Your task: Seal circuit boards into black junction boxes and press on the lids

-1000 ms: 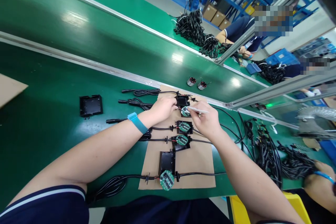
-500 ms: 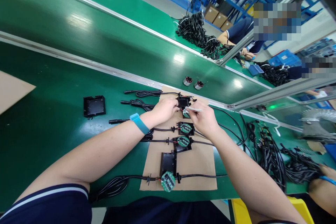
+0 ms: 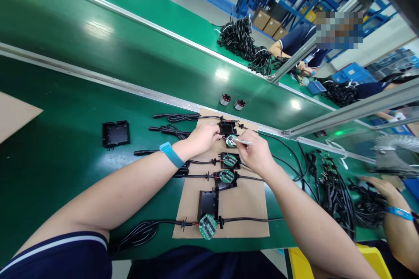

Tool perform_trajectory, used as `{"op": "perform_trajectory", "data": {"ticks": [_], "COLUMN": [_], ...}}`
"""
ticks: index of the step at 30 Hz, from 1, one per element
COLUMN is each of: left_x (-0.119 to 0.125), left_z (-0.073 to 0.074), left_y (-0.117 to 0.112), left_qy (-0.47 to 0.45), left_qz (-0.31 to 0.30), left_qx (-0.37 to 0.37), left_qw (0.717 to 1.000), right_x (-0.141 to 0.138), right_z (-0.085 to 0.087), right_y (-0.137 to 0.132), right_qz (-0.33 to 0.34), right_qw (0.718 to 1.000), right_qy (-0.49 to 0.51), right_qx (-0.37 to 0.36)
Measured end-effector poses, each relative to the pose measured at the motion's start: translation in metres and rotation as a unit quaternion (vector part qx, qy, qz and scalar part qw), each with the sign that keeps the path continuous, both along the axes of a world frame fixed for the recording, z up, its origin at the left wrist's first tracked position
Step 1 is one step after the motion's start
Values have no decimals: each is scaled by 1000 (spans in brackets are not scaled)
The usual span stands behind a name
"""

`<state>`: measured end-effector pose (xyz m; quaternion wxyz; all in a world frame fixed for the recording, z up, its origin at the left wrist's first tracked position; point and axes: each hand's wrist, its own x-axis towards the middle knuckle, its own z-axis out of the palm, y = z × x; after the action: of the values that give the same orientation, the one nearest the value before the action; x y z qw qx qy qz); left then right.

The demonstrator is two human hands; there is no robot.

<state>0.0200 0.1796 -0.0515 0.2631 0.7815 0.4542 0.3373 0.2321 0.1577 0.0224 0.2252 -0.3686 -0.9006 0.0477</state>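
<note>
My left hand [image 3: 203, 137], with a blue wristband, pinches the cable beside the farthest black housing [image 3: 227, 127] on a brown cardboard sheet [image 3: 235, 202]. My right hand [image 3: 255, 152] grips thin tweezers [image 3: 244, 141] whose tip touches a small round green circuit board [image 3: 231, 140] at that housing. Three more housings with round green boards and black cables lie in a row toward me, the nearest board [image 3: 207, 226] at the sheet's front edge.
A spare black housing [image 3: 115, 134] lies to the left on the green bench. Two small wound coils [image 3: 232, 102] sit on the conveyor belt beyond. Heaps of black cables [image 3: 337, 192] lie at the right, where another person's hand [image 3: 379, 187] reaches. A yellow bin [image 3: 296, 263] stands below.
My hands stay at the farthest housing with small shifts of the tweezers. The other person's hand at the right has come up over the cable heap.
</note>
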Motion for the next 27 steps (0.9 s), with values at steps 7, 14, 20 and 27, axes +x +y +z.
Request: {"op": "perform_trajectory", "data": {"ticks": [7, 14, 20, 27], "left_x": [0, -2, -2, -5], "left_z": [2, 5, 2, 19], "left_y": [-1, -2, -2, -5], "left_qy": [24, 20, 29, 90], "left_qz": [11, 10, 8, -9], "left_qx": [-10, -10, 6, 19], "left_qw": [1000, 1000, 1000, 996], "right_x": [8, 11, 11, 19], "right_z": [4, 4, 3, 26], "right_y": [-5, 2, 0, -24], "right_qz": [-15, -43, -38, -122], "right_qw": [1000, 997, 998, 986], "right_qy": [-1, 25, 19, 94], "right_qx": [10, 58, 39, -68]}}
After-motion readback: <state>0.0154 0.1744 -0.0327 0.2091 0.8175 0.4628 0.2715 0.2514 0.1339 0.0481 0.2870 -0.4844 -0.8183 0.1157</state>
